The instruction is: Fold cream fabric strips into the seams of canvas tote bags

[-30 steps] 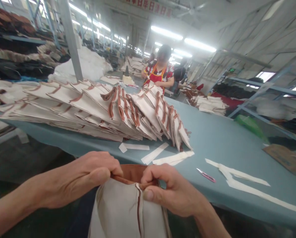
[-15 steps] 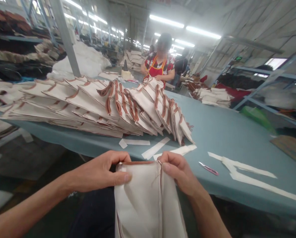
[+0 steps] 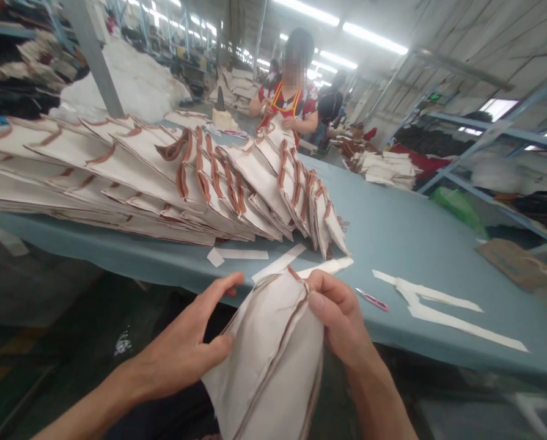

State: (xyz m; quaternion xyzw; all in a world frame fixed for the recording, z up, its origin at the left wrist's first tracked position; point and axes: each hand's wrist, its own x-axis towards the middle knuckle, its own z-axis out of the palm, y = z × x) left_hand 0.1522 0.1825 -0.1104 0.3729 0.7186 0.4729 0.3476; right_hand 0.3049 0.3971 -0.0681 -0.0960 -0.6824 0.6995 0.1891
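I hold a cream canvas bag [image 3: 268,354] with brown trim in front of me, below the table's front edge. My left hand [image 3: 188,342] lies along its left side, thumb pressed on the cloth and index finger stretched out. My right hand [image 3: 340,315] pinches the bag's top right corner by a seam. A long fanned pile of the same cream bags with brown handles [image 3: 163,177] covers the left half of the blue table [image 3: 406,244].
White paper strips [image 3: 438,305] and a small pink-handled cutter [image 3: 371,299] lie on the table near its front edge. A person in a red apron [image 3: 289,101] works at the far end. Shelving with fabric stands left and right; more bags [image 3: 387,168] lie far right.
The bag has been turned and lifted: its open brown-edged mouth is closed and now tilts up to the right. My left hand slid from the rim down its side.
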